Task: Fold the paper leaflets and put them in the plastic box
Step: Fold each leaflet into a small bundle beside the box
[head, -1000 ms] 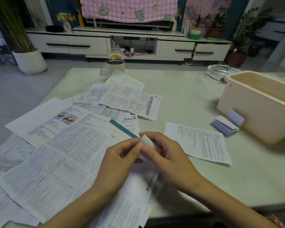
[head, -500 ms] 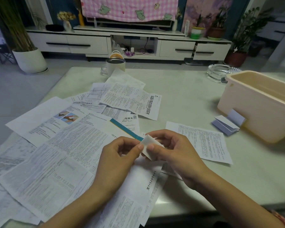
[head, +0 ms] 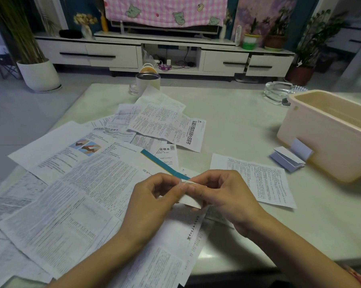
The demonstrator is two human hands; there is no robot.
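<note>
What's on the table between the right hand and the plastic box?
Head view: a flat printed leaflet beside the right hand, which pinches a half-folded leaflet, then a small folded leaflet against the plastic box.

"说明书" on one leaflet [head: 167, 157]

Dim living room behind a pale table [head: 237, 125]

A long white TV cabinet [head: 111, 56] with dark-handled drawers runs along a dark teal wall [head: 77, 5], and a pink checked cloth [head: 165, 11] printed with bears hangs above it. At left, a tall grass-like plant stands in a white planter [head: 39, 74] on the grey floor [head: 19, 117]. Potted plants [head: 275, 40] crowd the cabinet's right end. The light is low and cool.
</note>
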